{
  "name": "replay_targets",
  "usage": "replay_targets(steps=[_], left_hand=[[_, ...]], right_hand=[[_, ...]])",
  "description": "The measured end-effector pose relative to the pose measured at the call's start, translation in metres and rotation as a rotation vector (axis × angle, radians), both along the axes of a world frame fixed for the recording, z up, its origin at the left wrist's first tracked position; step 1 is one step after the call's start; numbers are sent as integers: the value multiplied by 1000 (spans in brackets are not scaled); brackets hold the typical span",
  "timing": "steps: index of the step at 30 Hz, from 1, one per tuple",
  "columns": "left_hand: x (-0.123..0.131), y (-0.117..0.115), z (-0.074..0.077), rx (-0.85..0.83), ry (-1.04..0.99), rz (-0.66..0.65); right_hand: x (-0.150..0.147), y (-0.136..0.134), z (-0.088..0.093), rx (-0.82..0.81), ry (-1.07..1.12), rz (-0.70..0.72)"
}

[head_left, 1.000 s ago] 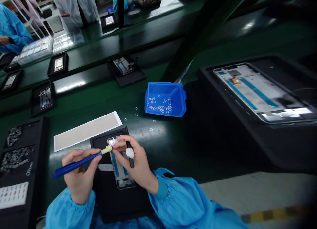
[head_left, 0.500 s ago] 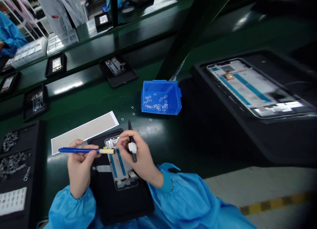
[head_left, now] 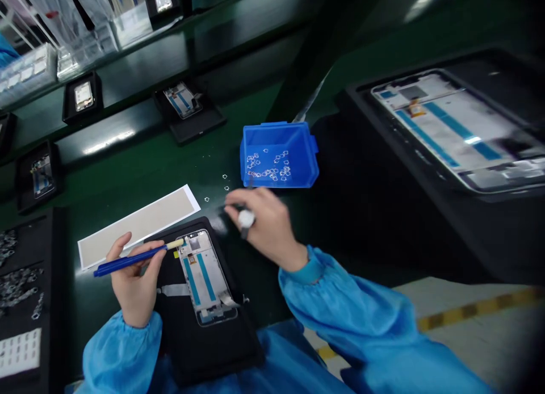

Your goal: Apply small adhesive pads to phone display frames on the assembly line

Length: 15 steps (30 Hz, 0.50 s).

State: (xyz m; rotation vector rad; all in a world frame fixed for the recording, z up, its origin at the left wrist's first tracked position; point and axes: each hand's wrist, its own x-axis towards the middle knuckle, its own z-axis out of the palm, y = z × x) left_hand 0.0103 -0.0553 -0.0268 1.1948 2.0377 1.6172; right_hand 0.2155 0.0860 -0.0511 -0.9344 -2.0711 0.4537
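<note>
My left hand (head_left: 137, 275) holds a blue pen-like tool (head_left: 128, 262), whose cream tip lies over the top left of a phone frame (head_left: 206, 277) with blue strips. That frame rests in a black tray (head_left: 183, 346). Up and to the right of it, my right hand (head_left: 266, 223) is closed around a dark, thin tool with a white round part (head_left: 246, 218); motion blurs its tip. Just beyond this hand stands a blue bin (head_left: 279, 155) with many small white outline pieces inside. Several similar pieces lie on the green table left of the hand.
A beige strip sheet (head_left: 140, 226) lies behind my left hand. At the left is a black parts tray (head_left: 53, 303). Trays with phone frames stand farther back, one (head_left: 200, 127) behind the sheet. A large phone frame (head_left: 447, 133) is at the right.
My right hand has moved right and up, off the phone frame towards the blue bin. The pen-like tool in my left hand has tilted, its cream tip now higher and farther left. The view has shifted slightly.
</note>
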Motion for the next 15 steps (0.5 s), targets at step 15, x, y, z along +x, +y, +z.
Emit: replay_targets(steps=[15], left_hand=[[-3, -10, -3, -104, 165, -130]], right_hand=[[-41, -37, -16, -367, -45, 356]])
